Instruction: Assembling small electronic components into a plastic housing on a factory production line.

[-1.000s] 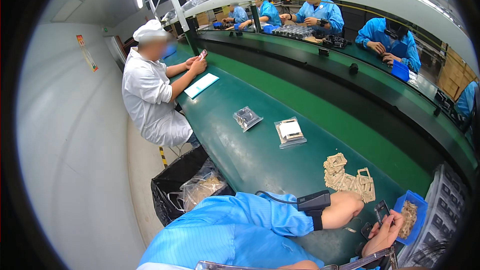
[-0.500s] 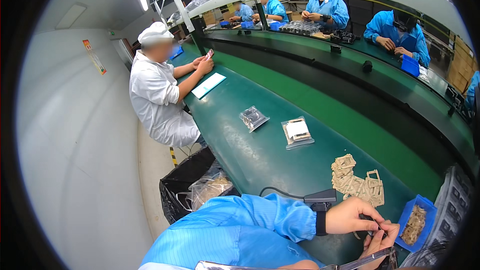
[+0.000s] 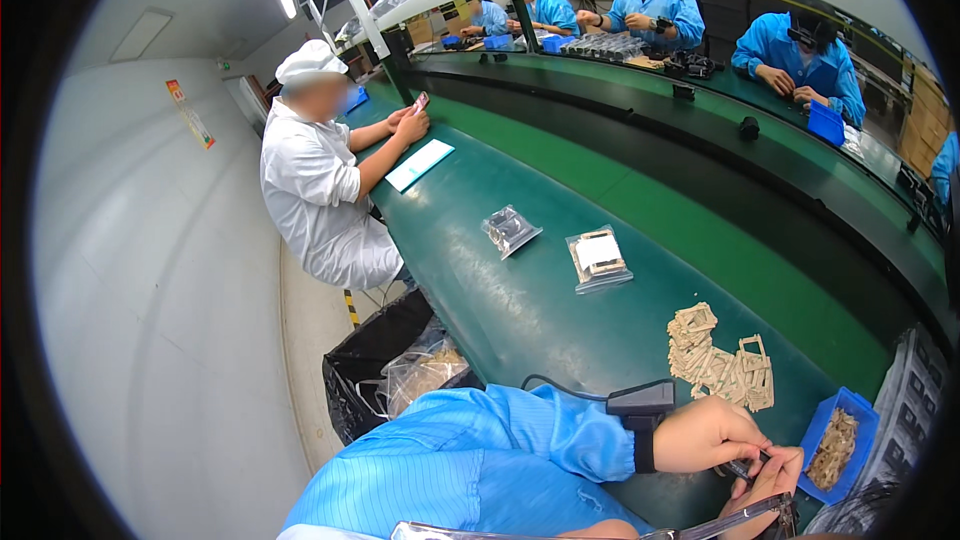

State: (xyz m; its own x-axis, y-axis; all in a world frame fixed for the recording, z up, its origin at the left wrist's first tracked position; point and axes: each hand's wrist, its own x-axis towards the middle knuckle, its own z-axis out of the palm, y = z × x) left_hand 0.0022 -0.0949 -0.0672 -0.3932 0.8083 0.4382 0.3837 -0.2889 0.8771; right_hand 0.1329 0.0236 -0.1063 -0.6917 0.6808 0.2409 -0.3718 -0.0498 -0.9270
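Note:
My left hand (image 3: 705, 433) comes in from the left in a blue sleeve with a black strap at the wrist. Its thumb and fingers pinch a small dark part (image 3: 740, 466), whose kind I cannot make out because fingers cover most of it. From the other side my right hand (image 3: 772, 481) grips the same part, its fingers meeting the left fingertips. Just beyond the hands lies a loose pile of thin beige frame-shaped pieces (image 3: 713, 362). Close to the right hand stands a blue bin (image 3: 868, 422) with tan scraps inside.
Two clear zip bags, one with dark parts (image 3: 510, 230) and one with a white label (image 3: 599, 252), lie on the green table (image 3: 450, 270). A black-lined waste bin (image 3: 345, 380) stands at its left edge. A person in white (image 3: 318, 180) sits beyond; others work across the belt.
Both hands stay together on the dark part, with the fingers shifted slightly around it. The whole view has moved a little. Across the belt, one worker's hands have spread apart.

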